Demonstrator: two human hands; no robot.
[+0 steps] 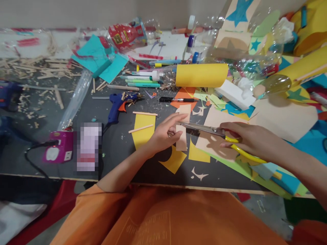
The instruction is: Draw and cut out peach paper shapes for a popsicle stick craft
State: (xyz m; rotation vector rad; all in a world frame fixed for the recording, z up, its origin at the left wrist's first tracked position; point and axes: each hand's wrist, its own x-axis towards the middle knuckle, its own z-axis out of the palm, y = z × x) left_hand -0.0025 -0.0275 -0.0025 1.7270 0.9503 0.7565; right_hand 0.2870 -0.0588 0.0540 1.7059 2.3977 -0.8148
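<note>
Two pale peach paper pieces lie under my left hand [163, 132], one piece [185, 109] beyond the index finger and the other [181, 142] by the thumb. My left thumb and index fingertip stand apart, with the steel blades of the yellow-handled scissors [208, 129] reaching between them. That spread seems meant to steady the paper on either side of the metal. The fingers of my right hand [245, 136] are closed around the yellow loops, which lets me aim the blades sideways towards my left hand.

Near the left hand, two thin wooden sticks [145, 113] [141, 128] rest on a yellow paper piece [143, 139], perhaps laid there to be easy to spot against the black tabletop [114, 160]. The blue glue gun [116, 105] lies on its side beyond them. A black pen [166, 99] sits partly on orange paper, and yellow offcuts [178, 160] [198, 153] are just nearer me than the peach pieces.

My left hand covers part of the paper, so I cannot tell whether the pieces join, whether any finger pinches them, or how far the blades are parted. The tall rectangle [89, 146] beside the magenta box [58, 148] is blurred into blocks.
</note>
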